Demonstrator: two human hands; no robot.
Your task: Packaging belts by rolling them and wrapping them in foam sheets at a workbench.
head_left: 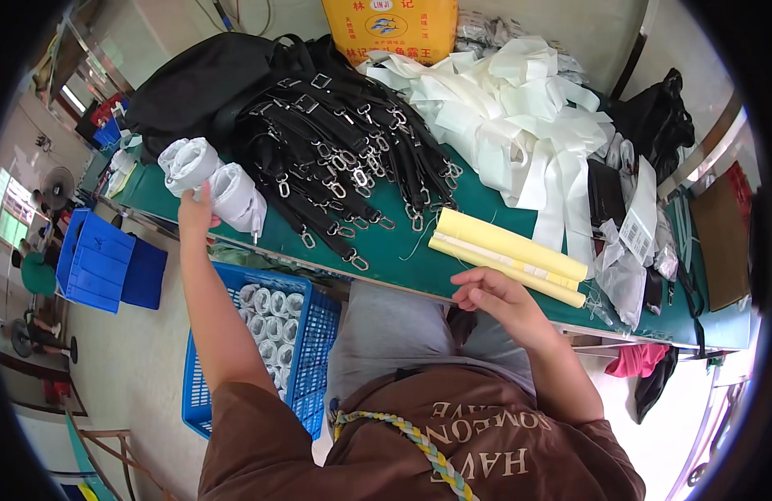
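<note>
At the table's left front edge, my left hand [195,210] has its fingers against a white roll [237,197] in a thin wrapper, seemingly gripping its left side. Beside that one stand more white rolls [189,163]. My right hand [498,299] hovers over the front edge with nothing in it, its fingers loosely bent and apart. Just beyond it lie pale yellow rolled sheets [509,250]. Black straps with metal snap hooks [336,150] are heaped in the middle of the table.
The green table [386,265] also bears white fabric strips [519,125], a black bag [198,83], a yellow box [390,32] and plastic packets [624,280]. Below the front edge, a blue crate [319,330] holds several white rolls. Blue bins [98,259] stand at the left.
</note>
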